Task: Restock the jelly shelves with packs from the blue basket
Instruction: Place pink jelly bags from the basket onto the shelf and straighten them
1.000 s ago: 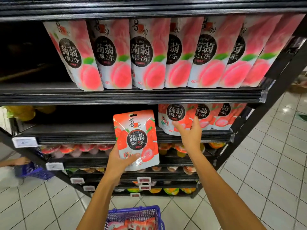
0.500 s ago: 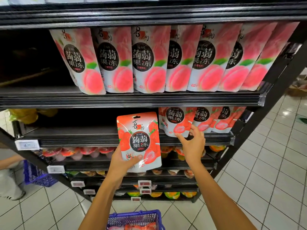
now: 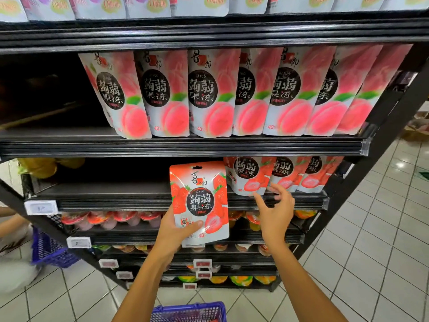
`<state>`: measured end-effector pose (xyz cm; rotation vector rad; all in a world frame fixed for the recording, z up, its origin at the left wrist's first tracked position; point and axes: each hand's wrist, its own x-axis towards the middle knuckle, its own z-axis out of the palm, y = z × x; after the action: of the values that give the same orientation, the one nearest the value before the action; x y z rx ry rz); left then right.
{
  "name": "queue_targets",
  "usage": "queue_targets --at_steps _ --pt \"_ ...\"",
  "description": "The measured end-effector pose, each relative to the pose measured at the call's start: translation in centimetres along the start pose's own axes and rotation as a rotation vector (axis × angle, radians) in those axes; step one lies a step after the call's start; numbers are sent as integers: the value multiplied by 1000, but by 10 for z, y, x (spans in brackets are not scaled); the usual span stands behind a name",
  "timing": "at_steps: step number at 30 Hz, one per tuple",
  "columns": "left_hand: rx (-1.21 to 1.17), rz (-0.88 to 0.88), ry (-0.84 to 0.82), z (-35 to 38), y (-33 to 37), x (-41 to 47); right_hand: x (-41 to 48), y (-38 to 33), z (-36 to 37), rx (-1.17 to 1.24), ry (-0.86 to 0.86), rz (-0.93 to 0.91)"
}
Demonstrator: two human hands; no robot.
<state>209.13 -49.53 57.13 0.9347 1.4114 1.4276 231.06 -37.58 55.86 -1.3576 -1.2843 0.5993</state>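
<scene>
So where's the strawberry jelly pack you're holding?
Middle of the head view: the strawberry pack is held in the left hand before the shelf, just left of the shelved packs.

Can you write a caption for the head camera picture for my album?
Left hand holds a strawberry jelly pack before the shelf; open right hand reaches toward the shelved packs.

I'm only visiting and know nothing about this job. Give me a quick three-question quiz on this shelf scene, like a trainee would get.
1. True or false: the right hand holds a pack.
2. The left hand grips the strawberry pack by its: A top, B bottom, C right side.
3. Fill in: the fruit on the upper-shelf packs is ____.
Key: 1 false; 2 B; 3 peach.
</scene>
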Motion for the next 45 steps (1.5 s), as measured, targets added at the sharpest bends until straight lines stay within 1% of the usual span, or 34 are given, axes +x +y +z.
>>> queue_targets --at_steps 1,2,3,4,5,6,7,8,13,15,19,21,24,27,30,33,35,37,42,45 --pt "-2 0 -3 0 0 0 -6 -4 -4 42 -12 -16" --pt "-4 -1 -8 0 1 1 -12 -9 -8 120 -84 -1" --pt "-7 -1 -16 1 1 1 -18 -15 -12 224 -219 52" --pt "-10 1 -26 1 2 2 -25 -22 -14 313 -404 119" --pt "-10 9 -39 2 3 2 -32 -29 -14 356 -597 168" --pt "-6 21 -54 3 4 2 -39 -33 -12 344 -758 184" --pt "2 32 -65 4 6 2 -46 -37 -9 323 -857 181" --pt "10 42 -69 4 7 2 -51 -39 -5 315 -890 169" --pt "15 85 -46 1 19 7 -52 -50 6 469 -734 236" --pt "14 104 -7 2 27 11 -45 -58 11 514 -684 227" --pt "102 163 133 5 36 19 -26 -69 26 443 -602 142" --pt "187 197 165 10 38 19 -17 -70 35 411 -549 106" --pt "272 243 98 26 41 20 -10 -65 50 356 -460 42" --pt "309 193 32 43 43 24 -13 -53 58 281 -408 8" --pt "297 134 16 54 39 24 -15 -39 57 167 -395 41" --pt "341 145 13 58 35 22 -14 -29 50 44 -378 -33" --pt "342 146 17 59 32 22 -14 -25 45 -44 -308 -83" --pt "328 144 19 60 31 23 -14 -23 41 -111 -246 -87" --pt "359 151 5 67 28 28 -7 -21 35 -122 -190 -35" --pt "378 173 -6 71 24 32 -3 -17 30 -110 -180 -43"
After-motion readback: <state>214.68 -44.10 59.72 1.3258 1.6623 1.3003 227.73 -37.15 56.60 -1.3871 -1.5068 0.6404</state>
